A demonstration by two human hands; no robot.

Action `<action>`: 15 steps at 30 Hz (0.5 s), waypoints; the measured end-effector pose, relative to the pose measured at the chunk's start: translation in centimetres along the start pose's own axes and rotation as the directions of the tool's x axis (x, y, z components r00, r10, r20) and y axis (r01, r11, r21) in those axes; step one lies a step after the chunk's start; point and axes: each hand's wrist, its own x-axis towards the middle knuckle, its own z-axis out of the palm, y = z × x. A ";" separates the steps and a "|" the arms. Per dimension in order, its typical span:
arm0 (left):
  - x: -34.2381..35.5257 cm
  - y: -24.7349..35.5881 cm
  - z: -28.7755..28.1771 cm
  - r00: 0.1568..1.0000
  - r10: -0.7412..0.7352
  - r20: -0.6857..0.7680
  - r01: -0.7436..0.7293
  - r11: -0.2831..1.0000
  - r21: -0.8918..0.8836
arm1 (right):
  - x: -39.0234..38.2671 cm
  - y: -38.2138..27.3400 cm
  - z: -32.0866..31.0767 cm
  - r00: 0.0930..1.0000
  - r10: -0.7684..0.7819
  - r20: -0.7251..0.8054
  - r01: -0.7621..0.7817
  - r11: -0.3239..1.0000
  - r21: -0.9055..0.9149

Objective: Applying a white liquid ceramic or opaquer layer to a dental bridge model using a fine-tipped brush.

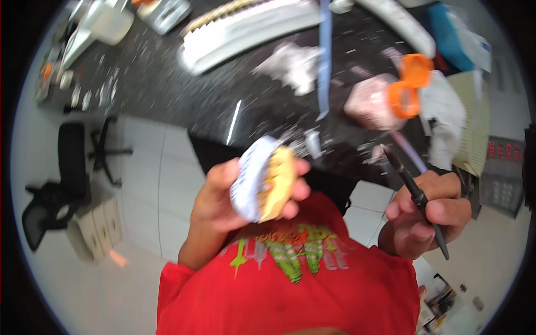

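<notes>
My left hand (212, 198) holds a dental cast up in front of my red shirt. Yellow plaster teeth (281, 181) form one side of the cast, and a bluish-white base (251, 180) forms the other. My right hand (432, 215) grips a slender black-handled tool (414, 191) like a pen. The tool's thin tip points up and left, toward the counter edge, apart from the cast. Blur hides exactly what kind of tip it has. Beyond the right hand, a clear bottle of pink powder (369, 102) has its orange flip cap (416, 70) raised.
Scraps and shavings litter the dark counter (151, 78). On it are crumpled white tissue (298, 66), a blue strip (324, 61), a long white tray (251, 36) and a white container (111, 25). A black chair (71, 153) stands at left; a keypad device (502, 173) is at right.
</notes>
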 end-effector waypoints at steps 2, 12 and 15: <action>0.5 0.0 -0.4 1.000 -0.017 0.020 0.017 1.000 0.006 | 0.3 -1.0 -2.2 0.982 0.034 -0.187 -0.036 0.999 -0.011; -0.6 0.1 -1.8 0.998 -0.019 0.054 0.018 1.000 0.025 | 15.2 0.3 -13.3 0.917 0.028 -0.399 -0.323 0.637 -0.700; -0.5 0.2 -1.6 0.998 -0.038 0.043 0.037 0.999 0.033 | 18.7 4.8 -14.5 0.951 0.157 -0.265 -0.308 0.511 -0.803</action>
